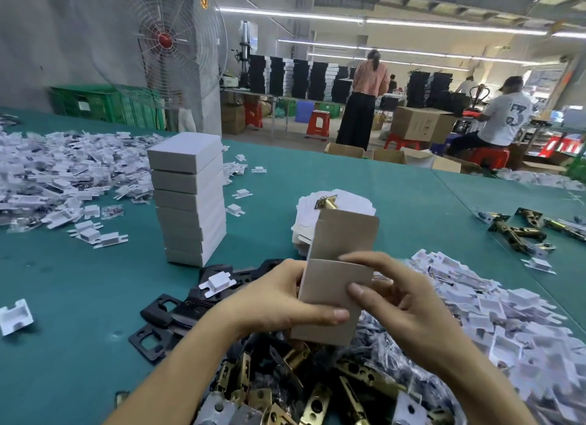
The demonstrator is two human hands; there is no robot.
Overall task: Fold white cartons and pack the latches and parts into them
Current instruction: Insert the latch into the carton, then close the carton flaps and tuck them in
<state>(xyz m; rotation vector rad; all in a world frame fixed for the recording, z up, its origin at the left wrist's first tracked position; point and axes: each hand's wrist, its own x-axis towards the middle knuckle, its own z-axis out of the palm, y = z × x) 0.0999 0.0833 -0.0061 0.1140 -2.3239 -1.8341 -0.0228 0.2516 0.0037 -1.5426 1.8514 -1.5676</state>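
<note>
Green cloth covers the long work table (pixel 79 282) in this busy packing hall, and over its near edge both hands are closed on one carton (pixel 329 285). The left hand (pixel 279 301) wraps the carton's left side, fingers curled behind it and thumb laid across the lower front. The right hand (pixel 402 301) pinches the right side, thumb pressed on the brown front panel and forefinger lying along the fold at the base of the raised flap. The carton is held upright above the table, its top flap open and standing up. A brass latch (pixel 326 202) shows just above that flap; I cannot tell whether it stands in the carton or lies on the flat carton blanks (pixel 355 202) stacked behind. Beneath the hands lies a heap of brass latches (pixel 317 393), with black plates (pixel 158 316) to the left and a drift of white inserts (pixel 475 304) to the right. Farther left rises a tall stack of closed white cartons (pixel 190 199), and beyond it another spread of white inserts (pixel 47 170). A few more latches (pixel 520 231) lie out to the right. A big pedestal fan (pixel 165 40) stands past the table, and other workers (pixel 367 98) are busy at benches beyond.
</note>
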